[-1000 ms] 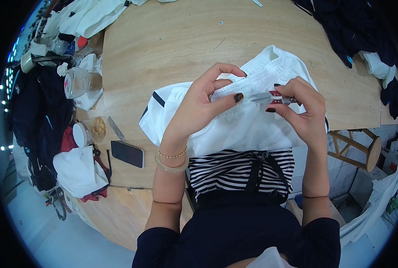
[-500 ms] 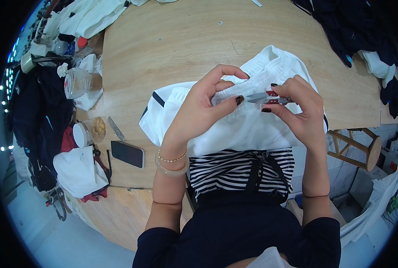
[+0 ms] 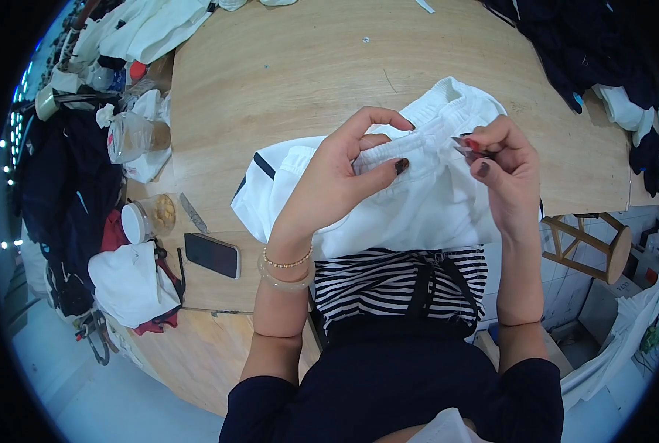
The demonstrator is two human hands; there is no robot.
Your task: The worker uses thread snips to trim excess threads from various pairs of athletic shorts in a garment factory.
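Red-handled snips drawn back from the white waistband

The table [image 3: 285, 81] is spread beneath the work, and across its near edge the white garment [image 3: 448, 214] is laid, its lower part seen above the black-and-white striped cloth [image 3: 400, 284] on the lap. The garment's long axis is set roughly from left to right, with a dark stripe [image 3: 264, 165] shown at the left end. Its gathered waistband [image 3: 451, 111] is slanted from the left hand up toward the far right, where a looped end is pointed away from the body.

The waistband's nearer stretch is gripped by the left hand [image 3: 333, 173], with thumb on the near side and forefinger curled over the far side. The snips [image 3: 473, 146] are gripped by the right hand [image 3: 514, 166], over the garment's right part; their short long axis is set nearly level, the blades are pointed left toward the waistband, and the tips are seen slightly apart. Most of the handle is hidden by the fingers.

Half a second ago, the blades were held close beside the left thumb; now they have been moved right and slightly up, and the right hand has been turned. The left hand and garment are left almost unchanged.
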